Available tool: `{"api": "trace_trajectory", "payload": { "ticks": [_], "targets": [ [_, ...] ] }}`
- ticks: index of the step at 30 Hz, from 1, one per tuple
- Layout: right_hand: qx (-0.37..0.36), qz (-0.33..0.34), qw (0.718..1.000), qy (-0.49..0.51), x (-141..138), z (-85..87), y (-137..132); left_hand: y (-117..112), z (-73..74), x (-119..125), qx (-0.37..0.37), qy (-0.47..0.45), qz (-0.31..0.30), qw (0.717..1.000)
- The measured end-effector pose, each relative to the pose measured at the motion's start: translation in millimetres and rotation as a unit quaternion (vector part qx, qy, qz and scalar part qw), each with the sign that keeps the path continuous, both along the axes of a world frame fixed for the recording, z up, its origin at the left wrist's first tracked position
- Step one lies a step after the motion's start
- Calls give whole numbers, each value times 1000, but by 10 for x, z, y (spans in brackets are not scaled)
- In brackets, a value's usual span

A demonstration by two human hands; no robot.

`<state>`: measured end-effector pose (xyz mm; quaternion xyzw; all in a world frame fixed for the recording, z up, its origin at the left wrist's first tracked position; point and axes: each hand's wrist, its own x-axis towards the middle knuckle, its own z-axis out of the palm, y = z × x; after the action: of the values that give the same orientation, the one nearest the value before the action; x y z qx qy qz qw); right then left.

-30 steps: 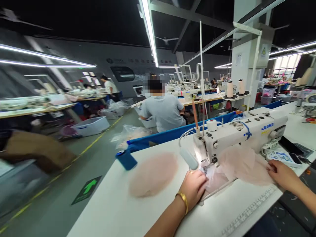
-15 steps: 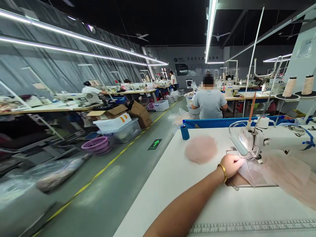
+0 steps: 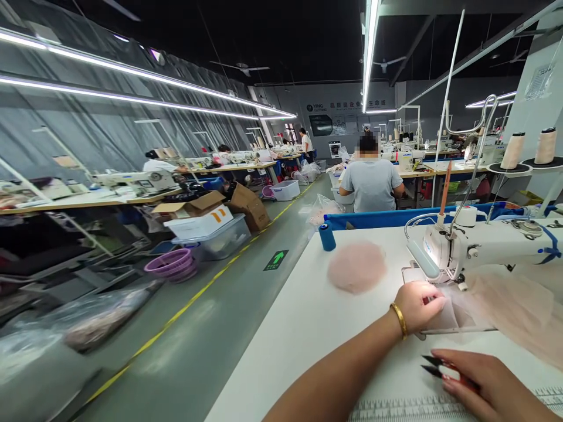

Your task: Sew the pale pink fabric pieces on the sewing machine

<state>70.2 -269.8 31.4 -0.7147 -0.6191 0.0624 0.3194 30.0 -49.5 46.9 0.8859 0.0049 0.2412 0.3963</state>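
Note:
Just in front of the needle area of the white sewing machine point(image 3: 488, 243), my left hand point(image 3: 420, 305) pinches the near end of a sheer pale pink fabric point(image 3: 505, 305). A gold bangle point(image 3: 399, 321) circles that wrist. The fabric runs to the right past the machine. Lower down, my right hand point(image 3: 492, 378) holds red-handled thread snips point(image 3: 448, 372), their dark blades parted and pointing left. The snips are apart from the fabric. On the table left of the machine lies a round pink fabric piece point(image 3: 357, 267), with a blue thread spool point(image 3: 326, 236) beyond it.
A clear ruler point(image 3: 396, 408) lies along the table's near edge. Thread cones point(image 3: 514, 151) stand at the right. Past the table's left edge runs an aisle with a purple basket point(image 3: 171, 264) and plastic bins point(image 3: 215, 237). A co-worker point(image 3: 372, 181) sits ahead.
My right hand has come into view at the lower right with the snips. My left hand has moved slightly toward me and away from the needle area, still on the fabric.

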Motion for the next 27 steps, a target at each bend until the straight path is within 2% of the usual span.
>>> {"api": "trace_trajectory", "payload": {
  "ticks": [2, 4, 7, 10, 18, 27],
  "targets": [
    [-24, 10, 1000, -1, 8, 33, 285, 11, 23, -6, -3, -5, 0, 1000],
    [-32, -36, 998, -46, 138, 25, 442, 24, 45, -10, -8, -8, -3, 1000],
    [-22, -136, 986, -96, 448, -41, 460, 49, 66, -10, -13, -12, -2, 1000],
    [-16, -182, 976, -114, 669, -111, 369, 85, 69, 3, -13, -18, 4, 1000],
    [-34, -157, 978, -131, 678, -199, 368, 110, 66, 12, 0, -26, 12, 1000],
    [-51, -197, 967, -156, 671, -284, 467, 101, 54, 12, -6, -34, 15, 999]
  ]
}}
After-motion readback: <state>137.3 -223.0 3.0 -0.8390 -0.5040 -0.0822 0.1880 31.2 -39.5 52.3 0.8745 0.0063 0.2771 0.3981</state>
